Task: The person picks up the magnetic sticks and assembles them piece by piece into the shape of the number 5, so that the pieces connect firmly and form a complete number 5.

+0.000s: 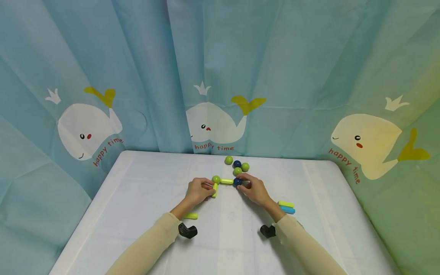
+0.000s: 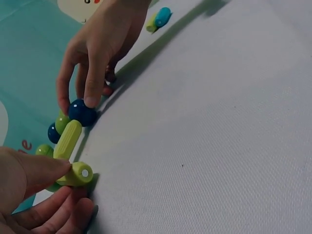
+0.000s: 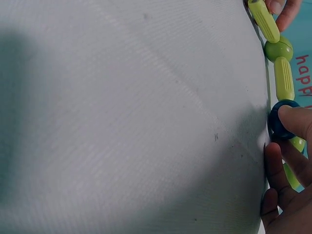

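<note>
A chain of magnetic-looking toy pieces lies on the white table. My left hand (image 1: 200,191) pinches a yellow-green rod (image 1: 215,190) between thumb and fingers; its white-dotted end faces the camera in the left wrist view. That rod meets a green ball (image 1: 215,179), from which a second yellow-green rod (image 1: 227,181) runs right to a dark blue ball (image 1: 237,181). Thumb and fingertips of my right hand (image 1: 255,189) grip this blue ball (image 3: 279,120), partly covering it in the right wrist view.
Behind the chain sit several loose balls, among them a green ball (image 1: 228,160) and a dark blue ball (image 1: 237,164). A yellow-green rod (image 1: 286,204) and a blue rod (image 1: 287,210) lie beside the right forearm. Another yellow-green rod (image 1: 191,216) is by the left wrist. A whale-print curtain (image 1: 292,76) hangs behind.
</note>
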Motion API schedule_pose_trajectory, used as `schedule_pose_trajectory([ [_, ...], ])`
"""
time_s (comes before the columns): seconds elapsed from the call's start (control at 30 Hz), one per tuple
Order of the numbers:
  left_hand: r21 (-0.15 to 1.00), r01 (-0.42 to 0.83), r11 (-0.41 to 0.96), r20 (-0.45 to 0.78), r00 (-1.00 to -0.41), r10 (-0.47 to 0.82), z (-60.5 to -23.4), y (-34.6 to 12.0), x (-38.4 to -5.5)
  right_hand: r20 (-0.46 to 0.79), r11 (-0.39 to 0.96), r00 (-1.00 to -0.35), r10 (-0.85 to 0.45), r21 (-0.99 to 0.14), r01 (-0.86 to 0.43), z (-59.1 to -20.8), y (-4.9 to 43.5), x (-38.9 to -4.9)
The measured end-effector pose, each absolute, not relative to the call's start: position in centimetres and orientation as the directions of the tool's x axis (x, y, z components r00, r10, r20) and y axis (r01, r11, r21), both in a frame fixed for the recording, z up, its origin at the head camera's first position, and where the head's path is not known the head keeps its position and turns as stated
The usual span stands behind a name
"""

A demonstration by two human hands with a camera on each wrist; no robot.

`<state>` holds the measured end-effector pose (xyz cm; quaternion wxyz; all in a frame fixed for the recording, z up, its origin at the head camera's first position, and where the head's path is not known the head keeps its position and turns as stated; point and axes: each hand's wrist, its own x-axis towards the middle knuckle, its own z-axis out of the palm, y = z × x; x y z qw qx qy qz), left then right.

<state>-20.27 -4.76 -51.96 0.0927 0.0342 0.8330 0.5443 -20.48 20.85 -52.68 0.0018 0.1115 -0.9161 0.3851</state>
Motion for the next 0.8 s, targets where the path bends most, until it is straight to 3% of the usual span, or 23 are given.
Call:
schedule_pose_trajectory([
  [0.53, 0.913, -0.03, 0.406, -0.105, -0.981, 0.164, -51.76, -4.85, -20.01, 0.11, 0.659, -0.972, -0.205, -0.719, -0.22, -52.8, 20.87, -20.26],
  [0.8, 0.894, 0.055, 0.444, -0.023, -0.986, 0.168, -51.07, -5.75, -20.83, 0.107, 0.661, -0.975, -0.193, -0.72, -0.21, -52.74, 20.85, -20.22],
])
